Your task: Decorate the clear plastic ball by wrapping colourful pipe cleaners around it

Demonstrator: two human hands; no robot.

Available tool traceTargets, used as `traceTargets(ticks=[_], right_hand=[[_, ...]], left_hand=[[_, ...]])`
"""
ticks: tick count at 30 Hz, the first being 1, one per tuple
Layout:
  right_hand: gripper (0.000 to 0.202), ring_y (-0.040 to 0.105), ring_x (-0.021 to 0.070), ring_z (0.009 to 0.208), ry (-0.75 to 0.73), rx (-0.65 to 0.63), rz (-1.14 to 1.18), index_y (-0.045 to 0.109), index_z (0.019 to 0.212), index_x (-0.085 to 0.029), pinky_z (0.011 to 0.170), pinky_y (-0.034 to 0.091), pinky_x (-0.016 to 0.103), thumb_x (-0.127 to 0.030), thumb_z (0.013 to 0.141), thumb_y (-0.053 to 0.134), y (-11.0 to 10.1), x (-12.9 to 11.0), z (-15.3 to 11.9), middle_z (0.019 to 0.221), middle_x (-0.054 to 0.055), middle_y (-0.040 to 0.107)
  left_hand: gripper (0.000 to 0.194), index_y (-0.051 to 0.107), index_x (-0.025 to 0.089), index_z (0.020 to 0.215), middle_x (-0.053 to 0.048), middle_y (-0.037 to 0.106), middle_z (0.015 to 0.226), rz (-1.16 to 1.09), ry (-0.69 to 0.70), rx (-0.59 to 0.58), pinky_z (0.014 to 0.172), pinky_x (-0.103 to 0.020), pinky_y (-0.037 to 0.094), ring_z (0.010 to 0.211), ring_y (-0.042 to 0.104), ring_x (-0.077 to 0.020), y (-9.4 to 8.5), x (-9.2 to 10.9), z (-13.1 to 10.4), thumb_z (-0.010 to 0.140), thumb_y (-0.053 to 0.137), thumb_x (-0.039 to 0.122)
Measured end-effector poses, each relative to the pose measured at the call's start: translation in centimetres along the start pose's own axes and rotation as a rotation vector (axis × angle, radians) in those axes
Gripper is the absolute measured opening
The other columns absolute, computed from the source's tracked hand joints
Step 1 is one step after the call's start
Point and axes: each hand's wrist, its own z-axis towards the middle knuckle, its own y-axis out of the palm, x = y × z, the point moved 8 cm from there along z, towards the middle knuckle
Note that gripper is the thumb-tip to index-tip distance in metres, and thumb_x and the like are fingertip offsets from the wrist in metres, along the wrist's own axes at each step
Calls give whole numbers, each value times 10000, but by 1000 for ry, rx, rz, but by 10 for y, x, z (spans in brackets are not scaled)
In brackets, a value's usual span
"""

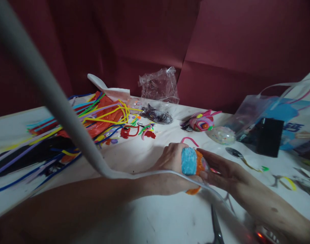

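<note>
Firmly, the left hand [171, 161] grips a blue-and-orange piece [192, 161].

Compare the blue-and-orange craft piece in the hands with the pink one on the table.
The held piece is blue and orange; the pink piece is mostly pink, with strands sticking out. Hands partly hide the held piece, while the pink piece rests untouched on the table. Both are brightly coloured.

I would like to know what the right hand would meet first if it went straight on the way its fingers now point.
Most likely the blue and orange piece, which the right hand already seems to touch; the left hand is just beyond. Depth is hard to judge.
</note>
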Motion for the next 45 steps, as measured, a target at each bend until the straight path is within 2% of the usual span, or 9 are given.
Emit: traceTargets(ticks=[3,11,16,23,27,32,37,40,45], right_hand=[[779,383,330,1152,1,1,15,429,1312,-91,894,480,322,-542,786,785,1,-1,0,1275,128,422],[609,455,264,1093,-9,-40,99,506,1230,-141,813,493,202,-446,802,814,0,-1,2,1233,70,475],[644,422,297,1114,5,-5,44,526,1218,-146,845,468,265,-494,763,821,-8,5,3,1226,85,476],[613,461,312,1064,32,-36,55,533,1184,-140,804,486,300,-472,755,819,-9,5,8,1170,104,510],[631,442,325,1080,15,-27,16,541,1175,-140,809,480,316,-507,743,819,-9,1,8,1168,106,510],[672,417,353,1100,24,-20,-11,531,1194,-133,813,481,354,-541,736,805,-8,0,9,1167,115,507],[601,420,351,1097,29,-18,-32,534,1169,-125,796,488,350,-454,731,780,-7,-1,9,1163,119,509],[578,420,341,1098,30,-6,-25,523,1167,-124,799,480,342,-426,733,757,-8,-2,8,1169,116,505],[634,445,331,1073,45,2,-22,509,1165,-120,792,475,320,-488,728,785,-9,2,9,1174,113,499]], left_hand=[[728,404,215,1197,-115,436,1229,8,17,-2,957,-473,376,1158,412,-304,0,0,0,555,735,309],[724,378,201,1217,-119,427,1220,56,69,-40,951,-452,381,1157,409,-295,1,1,-1,589,716,326],[512,412,176,1168,-131,452,1185,99,186,-118,966,-426,365,1153,421,-262,1,9,-2,742,591,395],[884,334,198,1265,-143,384,1271,138,131,-137,959,-471,380,1189,384,-310,4,1,2,532,745,473],[909,356,171,1236,-144,401,1246,196,178,-97,963,-464,383,1166,390,-299,7,2,2,485,761,484],[868,363,206,1218,-116,411,1235,228,216,-39,953,-427,398,1146,410,-277,7,3,1,492,764,463],[832,378,188,1208,-112,415,1224,258,223,-43,945,-408,405,1134,416,-264,8,5,1,507,767,414],[829,382,183,1202,-115,421,1230,276,223,-63,953,-414,399,1138,417,-264,8,8,1,514,756,453],[972,327,170,1254,-140,405,1271,309,187,-77,965,-472,382,1170,393,-307,8,8,0,462,743,550]])
